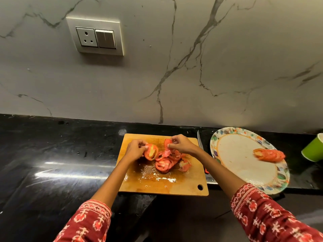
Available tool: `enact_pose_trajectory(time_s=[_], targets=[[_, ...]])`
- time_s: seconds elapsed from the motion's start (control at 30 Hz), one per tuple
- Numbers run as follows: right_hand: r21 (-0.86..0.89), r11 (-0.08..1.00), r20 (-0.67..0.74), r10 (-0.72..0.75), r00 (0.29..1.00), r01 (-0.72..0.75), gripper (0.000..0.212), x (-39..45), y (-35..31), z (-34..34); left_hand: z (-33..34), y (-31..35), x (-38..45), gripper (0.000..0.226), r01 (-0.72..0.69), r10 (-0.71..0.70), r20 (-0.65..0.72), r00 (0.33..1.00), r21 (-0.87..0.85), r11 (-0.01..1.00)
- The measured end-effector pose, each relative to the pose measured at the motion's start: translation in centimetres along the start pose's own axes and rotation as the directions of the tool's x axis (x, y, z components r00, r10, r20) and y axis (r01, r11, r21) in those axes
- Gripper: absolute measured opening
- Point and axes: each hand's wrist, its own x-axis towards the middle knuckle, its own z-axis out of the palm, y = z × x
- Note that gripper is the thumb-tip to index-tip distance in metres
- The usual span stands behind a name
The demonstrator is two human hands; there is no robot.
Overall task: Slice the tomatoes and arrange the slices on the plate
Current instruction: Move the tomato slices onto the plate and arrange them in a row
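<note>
Head view: our left hand (135, 148) grips a cut tomato piece (151, 152) over the cutting board (190, 186); right hand (181, 143) pinches a slice (167, 142) w/ fingertips. Loose slices (164, 164) piled on board center. A few slices (269, 155) lie on the plate (232, 154), right on the counter (61, 154). Knife (201, 144) btwn board & plate.

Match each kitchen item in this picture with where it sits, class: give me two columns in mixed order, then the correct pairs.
Items:
1. knife
2. green cup
3. plate
4. tomato piece

Places:
A. far right edge of the view
B. held in the left hand
C. between the cutting board and the plate
D. right of the board, a few slices on it

Pairs: 1-C, 2-A, 3-D, 4-B
</note>
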Motion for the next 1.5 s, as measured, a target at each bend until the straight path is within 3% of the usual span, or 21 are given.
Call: enact_pose_trajectory(time_s=[0.23,0.4,0.57,0.73,0.9,1.17,1.33,1.5], targets=[[-0.082,0.997,-0.062,0.003,0.998,-0.008,0.023,0.0,0.9,-0.1,0.5,0.6,-0.6,0.011,-0.035,0.036,0.017,0.999,-0.014,0.999],[0.0,0.998,-0.173,-0.059,0.983,0.06,0.02,-0.4,0.6,-1.3,0.2,2.5,-0.4,0.008,-0.101,0.1,-0.021,0.995,-0.069,0.992],[0.122,0.992,-0.135,-0.008,0.991,0.025,0.024,-1.8,1.7,-3.6,1.6,5.0,0.4,0.011,-0.166,0.168,0.033,0.985,-0.041,0.985],[0.242,0.97,-0.284,0.075,0.956,-0.004,0.001,-5.2,5.7,-7.4,6.9,8.4,1.3,0.014,-0.222,0.223,0.11,0.969,-0.025,0.975],[0.283,0.954,-0.405,0.209,0.89,-0.095,0.004,-9.5,11.7,-12.7,13.8,12.5,2.1,0.016,-0.254,0.261,0.198,0.945,-0.058,0.965],[0.352,0.909,-0.588,0.399,0.703,-0.221,0.008,-15.4,20.5,-20.2,25.0,18.8,3.6,0.014,-0.357,0.328,0.333,0.884,0.03,0.934],[0.309,0.925,-0.605,0.371,0.704,-0.222,0.015,-17.0,24.2,-23.3,31.5,22.4,4.6,0.017,-0.452,0.377,0.443,0.813,0.075,0.889],[0.314,0.929,-0.586,0.352,0.73,-0.196,0.006,-17.8,26.9,-25.7,35.9,24.4,5.9,0.02,-0.443,0.331,0.49,0.806,0.129,0.887]])
